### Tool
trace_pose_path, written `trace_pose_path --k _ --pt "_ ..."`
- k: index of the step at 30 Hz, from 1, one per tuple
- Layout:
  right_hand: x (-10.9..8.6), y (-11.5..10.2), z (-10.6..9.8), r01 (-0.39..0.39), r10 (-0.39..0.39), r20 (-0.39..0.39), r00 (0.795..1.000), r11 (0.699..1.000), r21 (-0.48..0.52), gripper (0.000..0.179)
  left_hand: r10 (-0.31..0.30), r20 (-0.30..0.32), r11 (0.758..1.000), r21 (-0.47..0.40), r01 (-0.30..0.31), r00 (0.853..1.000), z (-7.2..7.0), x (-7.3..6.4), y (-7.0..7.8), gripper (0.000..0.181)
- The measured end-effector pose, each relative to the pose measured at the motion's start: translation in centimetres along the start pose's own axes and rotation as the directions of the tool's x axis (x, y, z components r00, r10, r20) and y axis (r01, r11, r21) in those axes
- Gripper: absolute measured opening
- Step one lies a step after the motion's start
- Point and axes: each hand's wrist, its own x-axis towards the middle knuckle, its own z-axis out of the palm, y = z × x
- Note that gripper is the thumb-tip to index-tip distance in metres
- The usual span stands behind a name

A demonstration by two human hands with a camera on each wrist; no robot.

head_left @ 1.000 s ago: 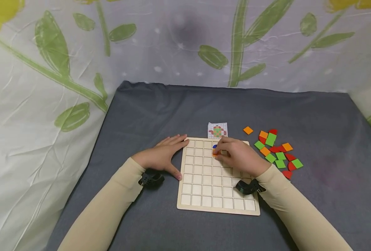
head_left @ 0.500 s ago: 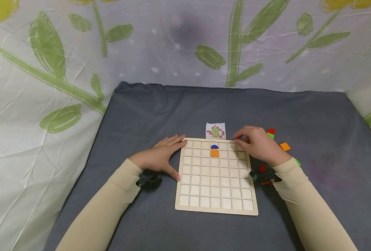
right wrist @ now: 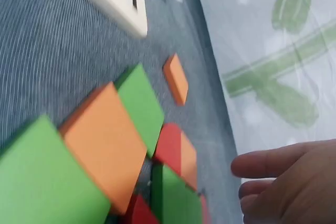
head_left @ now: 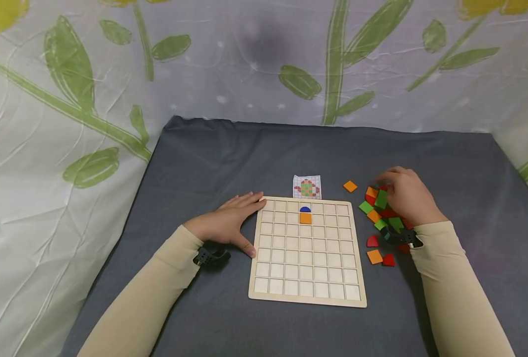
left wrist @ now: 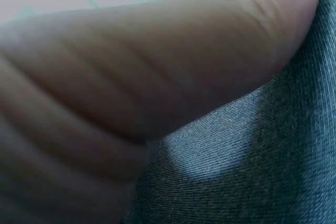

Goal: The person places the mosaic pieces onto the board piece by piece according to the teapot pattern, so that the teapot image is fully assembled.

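A pale wooden grid board (head_left: 308,258) lies on the cloth. My left hand (head_left: 228,220) rests at its left side with thumb and fingers spread along the edge; up close, the left thumb (left wrist: 210,51) meets the board's rim. In the upper part of the grid sit a blue half-round piece (head_left: 305,209) and, just below it, an orange square (head_left: 305,218). Over the loose pieces on the right is my right hand (head_left: 410,196), fingers loosely bent. The right wrist view shows nothing between its fingers, which are apart from the green square tile (right wrist: 139,106) and its neighbours.
A printed pattern card (head_left: 306,186) lies behind the board. Red, green and orange pieces are heaped to the board's right, partly under my right hand, with one orange square (head_left: 350,186) apart. A dark grey cloth (head_left: 246,158) covers the table; a patterned curtain (head_left: 255,59) hangs behind.
My right hand has left the grid and moved right, over the loose pieces. The orange square it was touching now shows in its cell below the blue piece. My left hand stays put.
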Motion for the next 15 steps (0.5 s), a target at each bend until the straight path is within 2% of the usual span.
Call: trace_pose_path --k 7,15 --pt "0.0 0.9 0.5 -0.044 0.043 0.045 0.998 0.999 0.009 0.035 -0.003 0.002 1.000 -0.009 0.003 1.000 -0.1 -0.1 0.2 0.130" --pt "-0.1 1.7 0.5 -0.043 0.040 0.049 0.998 0.998 0.043 0.029 0.002 0.002 1.000 -0.016 -0.002 1.000 -0.1 -0.1 0.2 0.130"
